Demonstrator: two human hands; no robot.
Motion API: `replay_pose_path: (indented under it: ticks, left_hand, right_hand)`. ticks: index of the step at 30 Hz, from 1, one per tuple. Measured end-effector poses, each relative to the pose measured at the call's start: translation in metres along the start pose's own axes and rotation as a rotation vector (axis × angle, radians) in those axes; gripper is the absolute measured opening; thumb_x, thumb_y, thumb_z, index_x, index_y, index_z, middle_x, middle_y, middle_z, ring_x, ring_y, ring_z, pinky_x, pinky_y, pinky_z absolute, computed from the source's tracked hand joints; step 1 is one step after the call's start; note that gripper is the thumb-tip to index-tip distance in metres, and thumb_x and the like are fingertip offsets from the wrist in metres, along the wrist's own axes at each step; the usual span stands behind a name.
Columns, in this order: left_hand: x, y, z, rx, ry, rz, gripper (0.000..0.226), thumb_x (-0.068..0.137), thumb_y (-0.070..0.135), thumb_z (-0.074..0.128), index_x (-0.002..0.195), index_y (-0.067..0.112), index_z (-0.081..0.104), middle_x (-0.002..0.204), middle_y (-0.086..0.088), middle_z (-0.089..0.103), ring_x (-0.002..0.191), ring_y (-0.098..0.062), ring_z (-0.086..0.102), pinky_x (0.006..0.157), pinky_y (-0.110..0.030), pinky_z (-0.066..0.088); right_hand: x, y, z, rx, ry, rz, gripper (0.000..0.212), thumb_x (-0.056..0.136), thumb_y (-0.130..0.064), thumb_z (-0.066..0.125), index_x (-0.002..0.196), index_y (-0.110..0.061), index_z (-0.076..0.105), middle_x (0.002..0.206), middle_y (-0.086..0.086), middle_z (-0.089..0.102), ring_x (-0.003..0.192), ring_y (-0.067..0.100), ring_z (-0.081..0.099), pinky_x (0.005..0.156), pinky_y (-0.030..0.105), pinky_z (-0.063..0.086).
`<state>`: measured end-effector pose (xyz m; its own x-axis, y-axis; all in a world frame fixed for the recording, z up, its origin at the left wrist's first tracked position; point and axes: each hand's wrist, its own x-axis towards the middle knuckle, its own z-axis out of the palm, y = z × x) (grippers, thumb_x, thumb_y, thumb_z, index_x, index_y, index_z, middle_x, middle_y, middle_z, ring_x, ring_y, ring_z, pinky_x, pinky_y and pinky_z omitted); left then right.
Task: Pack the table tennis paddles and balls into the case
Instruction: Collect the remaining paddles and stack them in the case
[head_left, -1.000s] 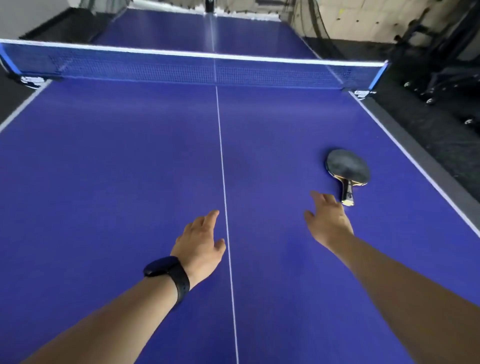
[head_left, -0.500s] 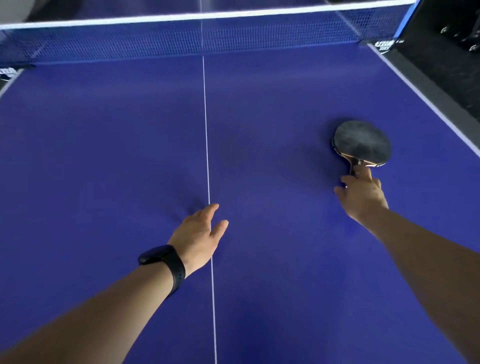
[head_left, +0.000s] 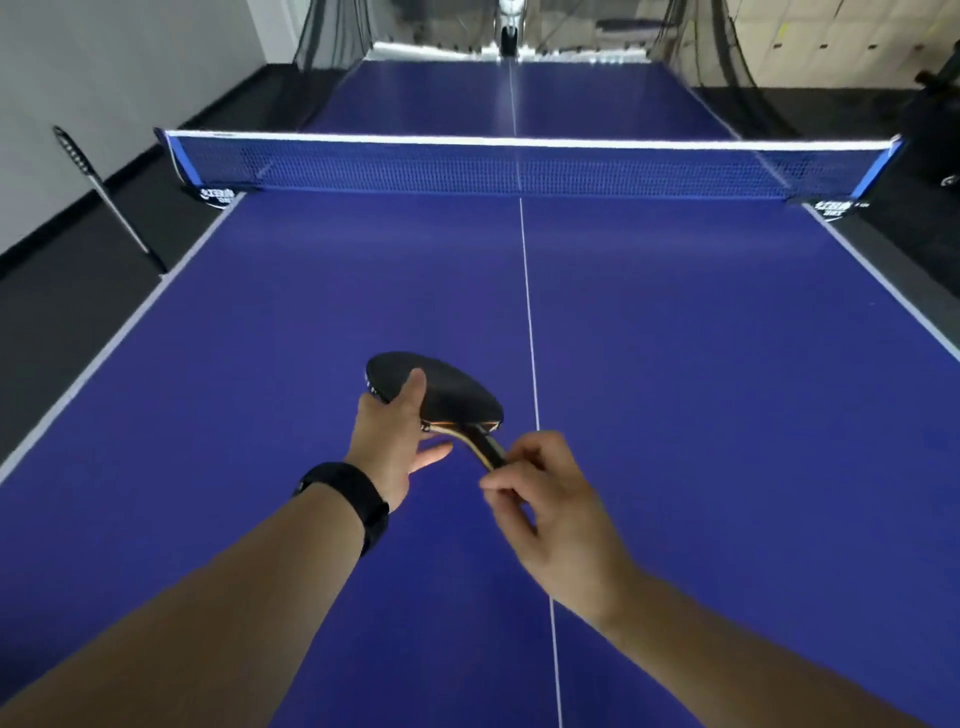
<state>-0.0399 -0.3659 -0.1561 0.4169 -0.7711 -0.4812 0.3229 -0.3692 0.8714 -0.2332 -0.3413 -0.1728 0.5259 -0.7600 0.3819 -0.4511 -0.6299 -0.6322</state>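
Observation:
A black-faced table tennis paddle (head_left: 452, 392) with a wooden handle is held above the blue table, just left of the white centre line. My right hand (head_left: 550, 499) pinches the end of its handle. My left hand (head_left: 392, 441), with a dark watch on the wrist, grips the left edge of the blade, thumb on top. No case and no balls are in view.
The blue table (head_left: 701, 364) stretches ahead to the net (head_left: 519, 166). A ball-catching net and a machine (head_left: 509, 26) stand at the far end. A long-handled tool (head_left: 104, 192) leans against the left wall. Dark floor lies on both sides.
My right hand took the paddle by its handle, lifted it off the right side of the table and carried it to the centre. My left hand rose and took hold of the blade.

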Motion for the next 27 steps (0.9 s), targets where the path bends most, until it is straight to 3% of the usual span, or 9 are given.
replay_pose_path:
  ticks: [2,4,8,11,14,17,21,24,27]
  left_hand:
    - [-0.007,0.005,-0.057,-0.046,0.184,-0.016,0.033,0.091,0.025,0.061,0.121,0.016,0.048,0.114,-0.01,0.065,0.089,-0.026,0.071,0.062,-0.036,0.06]
    - [-0.022,0.005,-0.121,-0.072,0.241,-0.038,0.034,0.091,0.018,0.061,0.121,0.015,0.048,0.113,-0.012,0.065,0.087,-0.028,0.071,0.065,-0.039,0.061]
    - [-0.068,0.003,-0.245,-0.183,0.279,-0.046,0.034,0.088,0.012,0.062,0.12,0.013,0.049,0.112,-0.015,0.066,0.088,-0.032,0.072,0.07,-0.046,0.061]
    - [-0.103,-0.012,-0.327,-0.265,0.322,-0.04,0.035,0.088,0.008,0.061,0.121,0.011,0.051,0.112,-0.018,0.066,0.085,-0.031,0.071,0.061,-0.043,0.059]
    - [-0.133,-0.04,-0.398,-0.361,0.347,-0.07,0.033,0.089,0.008,0.059,0.121,0.011,0.052,0.112,-0.019,0.068,0.083,-0.032,0.072,0.058,-0.042,0.058]
    - [-0.157,-0.069,-0.461,-0.392,0.418,-0.109,0.034,0.089,0.012,0.06,0.121,0.013,0.05,0.109,-0.017,0.068,0.073,-0.029,0.073,0.053,-0.038,0.057]
    - [-0.178,-0.107,-0.528,0.142,0.655,-0.164,0.041,0.081,0.037,0.068,0.11,0.013,0.051,0.102,-0.012,0.066,0.07,-0.029,0.071,0.055,-0.039,0.059]
    - [-0.188,-0.121,-0.559,0.503,0.675,-0.2,0.054,0.067,0.062,0.063,0.097,0.018,0.056,0.083,-0.006,0.069,0.068,-0.03,0.07,0.065,-0.041,0.06]
    - [-0.186,-0.124,-0.569,0.705,0.655,-0.173,0.051,0.072,0.062,0.062,0.093,0.016,0.054,0.08,-0.003,0.065,0.078,-0.03,0.066,0.069,-0.039,0.057]
  right_hand:
    - [0.001,-0.04,0.032,0.015,-0.167,-0.136,0.015,0.094,-0.03,0.058,0.098,-0.019,0.067,0.105,-0.004,0.049,0.075,0.01,0.056,0.062,0.024,0.05]
    - [0.002,-0.08,0.066,0.063,-0.286,-0.152,0.024,0.097,-0.04,0.049,0.107,-0.022,0.062,0.11,-0.008,0.05,0.08,0.009,0.06,0.065,0.024,0.052]
    - [0.019,-0.147,0.141,0.239,-0.213,0.243,0.033,0.095,-0.041,0.051,0.125,-0.028,0.05,0.116,-0.013,0.052,0.086,0.001,0.06,0.077,0.024,0.053]
    - [0.027,-0.193,0.209,0.473,-0.348,0.552,0.049,0.093,-0.043,0.051,0.138,-0.03,0.041,0.108,-0.01,0.059,0.097,0.013,0.063,0.092,0.041,0.054]
    - [0.022,-0.245,0.272,0.677,-0.544,0.693,0.049,0.094,-0.019,0.058,0.14,-0.02,0.04,0.101,-0.004,0.063,0.092,0.019,0.069,0.09,0.041,0.057]
    - [0.008,-0.291,0.326,0.777,-0.633,0.723,0.038,0.091,-0.002,0.057,0.123,-0.02,0.053,0.117,0.009,0.063,0.094,0.025,0.069,0.074,0.036,0.061]
    - [-0.014,-0.329,0.384,0.54,-0.676,0.548,0.041,0.085,-0.009,0.055,0.118,-0.034,0.053,0.113,-0.004,0.066,0.094,0.019,0.068,0.074,0.039,0.061]
    - [-0.024,-0.345,0.407,0.272,-0.694,0.428,0.049,0.084,-0.015,0.053,0.129,-0.033,0.047,0.115,-0.005,0.065,0.098,0.022,0.065,0.084,0.041,0.057]
    - [-0.028,-0.352,0.418,0.085,-0.637,0.345,0.049,0.089,-0.017,0.054,0.135,-0.027,0.043,0.12,0.003,0.057,0.103,0.025,0.059,0.085,0.037,0.051]
